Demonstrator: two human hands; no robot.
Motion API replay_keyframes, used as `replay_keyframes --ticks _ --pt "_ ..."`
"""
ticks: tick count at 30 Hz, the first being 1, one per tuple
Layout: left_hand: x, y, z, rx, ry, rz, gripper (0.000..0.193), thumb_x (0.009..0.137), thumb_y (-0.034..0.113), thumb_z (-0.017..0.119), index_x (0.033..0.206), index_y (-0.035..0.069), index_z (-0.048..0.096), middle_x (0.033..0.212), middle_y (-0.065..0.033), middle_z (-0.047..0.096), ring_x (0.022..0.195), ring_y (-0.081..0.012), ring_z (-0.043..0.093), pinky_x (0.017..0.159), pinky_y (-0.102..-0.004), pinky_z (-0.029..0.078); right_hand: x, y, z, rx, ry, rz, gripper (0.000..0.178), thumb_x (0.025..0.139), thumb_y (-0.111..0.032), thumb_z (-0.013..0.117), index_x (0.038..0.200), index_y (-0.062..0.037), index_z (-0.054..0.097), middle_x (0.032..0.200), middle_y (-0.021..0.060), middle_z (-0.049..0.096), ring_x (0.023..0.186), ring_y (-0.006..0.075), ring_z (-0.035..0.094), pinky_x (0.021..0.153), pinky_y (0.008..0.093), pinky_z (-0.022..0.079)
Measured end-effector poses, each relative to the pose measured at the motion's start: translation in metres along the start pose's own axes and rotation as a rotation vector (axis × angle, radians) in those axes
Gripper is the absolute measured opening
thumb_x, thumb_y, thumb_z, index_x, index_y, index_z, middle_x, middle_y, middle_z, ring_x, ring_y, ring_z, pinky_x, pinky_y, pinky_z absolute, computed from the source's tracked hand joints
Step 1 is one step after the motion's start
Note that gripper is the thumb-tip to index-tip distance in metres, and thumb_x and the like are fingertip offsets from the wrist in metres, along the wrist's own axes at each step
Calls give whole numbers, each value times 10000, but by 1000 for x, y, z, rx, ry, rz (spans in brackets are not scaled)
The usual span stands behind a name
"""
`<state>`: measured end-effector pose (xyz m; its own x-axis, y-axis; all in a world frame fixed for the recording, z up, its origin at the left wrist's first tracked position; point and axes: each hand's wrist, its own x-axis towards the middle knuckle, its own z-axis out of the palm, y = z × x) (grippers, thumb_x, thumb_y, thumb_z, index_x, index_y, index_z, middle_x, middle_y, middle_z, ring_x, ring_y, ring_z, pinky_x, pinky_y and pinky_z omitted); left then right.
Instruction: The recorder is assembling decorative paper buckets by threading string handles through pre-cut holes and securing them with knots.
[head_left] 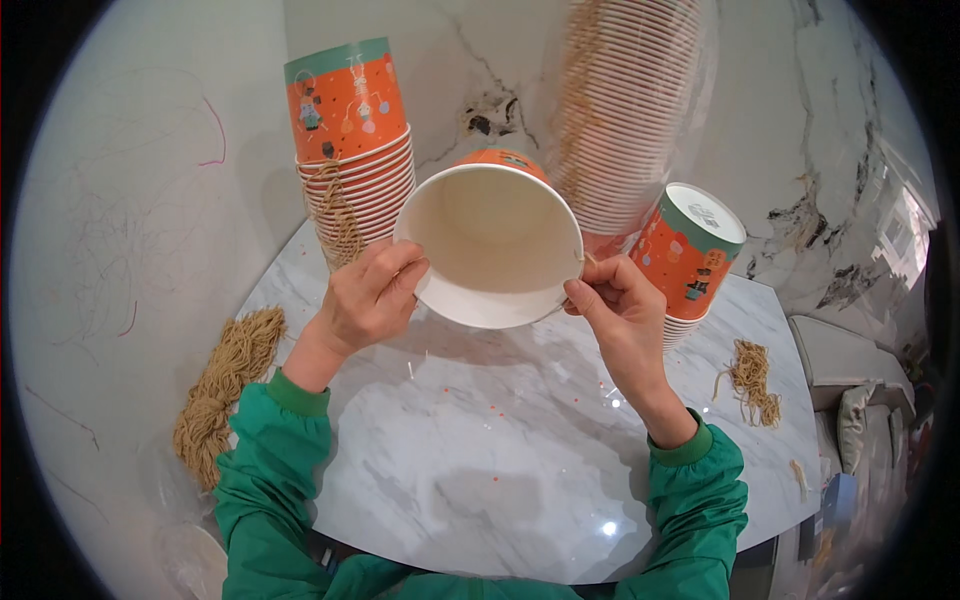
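A white-lined paper bucket with an orange outside is held up over the table, its open mouth tilted toward me. My left hand pinches the left side of its rim, fingers closed. At the right side of the rim, my right hand has thumb and fingers pressed together around a short bit of tan cord. Whether that cord passes through the bucket's wall is too small to tell. Just behind my left hand, tan cords hang down a tall stack of orange-and-green paper buckets.
A tall plastic-wrapped stack of white-rimmed buckets leans at the back. Right of it stands a shorter upside-down stack. Bundled tan cord lies at the table's left edge, a smaller cord pile at right. Small scraps dot the marbled table.
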<state>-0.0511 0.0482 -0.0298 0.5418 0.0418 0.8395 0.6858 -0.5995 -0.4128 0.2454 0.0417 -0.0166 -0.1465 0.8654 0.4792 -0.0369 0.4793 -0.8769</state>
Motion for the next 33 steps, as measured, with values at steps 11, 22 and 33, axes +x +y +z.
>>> replay_keyframes --ticks 11,22,33 --pt "28 30 -14 -160 -184 -122 293 591 41 683 884 45 673 990 -76 651 586 -173 592 504 -303 480 0 0 1 -107 118 -134 96 898 -30 674 932 0 589 857 10 611 725 69 571 587 209 483" --pt "83 82 9 -1005 -64 -1106 290 939 240 675 926 -50 682 746 -53 685 645 -80 617 565 -246 482 -16 9 20 -535 83 -705 215 793 68 716 954 13 585 872 121 594 643 211 619 492 313 498" --pt "81 78 8 -1259 6 -1395 266 948 203 638 889 -53 685 767 -68 696 655 -98 655 563 -230 500 -19 19 28 -401 2 -522 283 826 -28 761 1062 -6 606 906 114 628 732 225 663 595 303 543"
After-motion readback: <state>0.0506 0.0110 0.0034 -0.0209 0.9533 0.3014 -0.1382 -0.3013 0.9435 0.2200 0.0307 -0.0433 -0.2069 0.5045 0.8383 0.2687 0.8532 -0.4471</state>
